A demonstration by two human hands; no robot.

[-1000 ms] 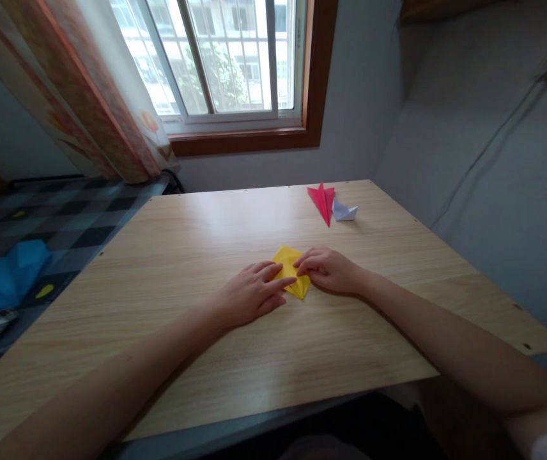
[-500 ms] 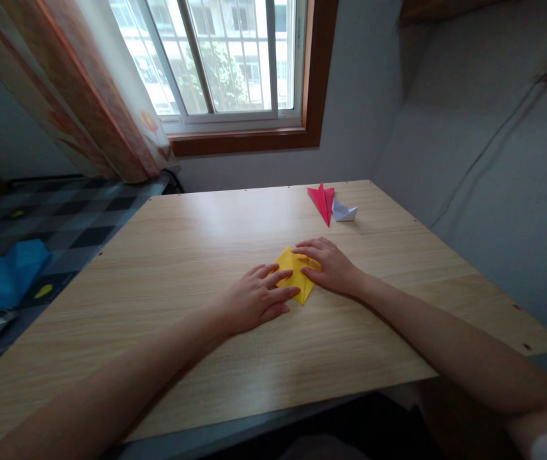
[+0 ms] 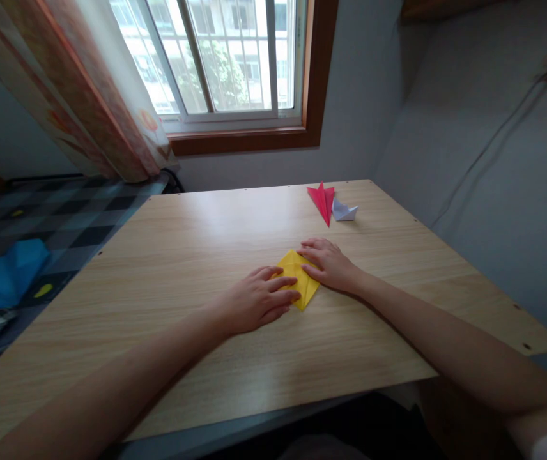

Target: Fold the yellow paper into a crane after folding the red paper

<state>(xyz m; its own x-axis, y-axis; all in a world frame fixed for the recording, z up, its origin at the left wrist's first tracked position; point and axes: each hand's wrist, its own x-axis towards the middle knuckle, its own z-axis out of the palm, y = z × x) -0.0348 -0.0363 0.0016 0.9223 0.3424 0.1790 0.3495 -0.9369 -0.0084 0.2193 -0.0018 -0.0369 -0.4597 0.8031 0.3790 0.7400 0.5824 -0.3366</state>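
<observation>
At the far left, a blue folded sheet (image 3: 7, 271) lies on a dark checked cover (image 3: 77, 220) beside the wooden table (image 3: 182, 255), under a patterned curtain (image 3: 86, 96). Behind the table stands a window (image 3: 225, 57) with a brown frame.

Moving right onto the table, the left hand (image 3: 254, 300) lies palm down, fingers stretched flat and slightly spread, their tips pressing on the near left edge of the yellow folded paper (image 3: 299, 283). It pinches nothing; the hand is open and rests on the sheet.

The yellow folded paper lies flat near the middle of the table, a kite-like shape with its point toward the person, held between the two hands. Only its middle strip and near tip show between the fingers.

The right hand (image 3: 331, 265) covers the paper's far right edge, also palm down, fingers extended and loosely together, pressing rather than gripping.

Farther back and to the right, well apart from the hands, a red folded paper (image 3: 322, 201) lies touching a small white folded paper (image 3: 344, 211). A cable (image 3: 489, 144) runs down the grey wall at the right.
</observation>
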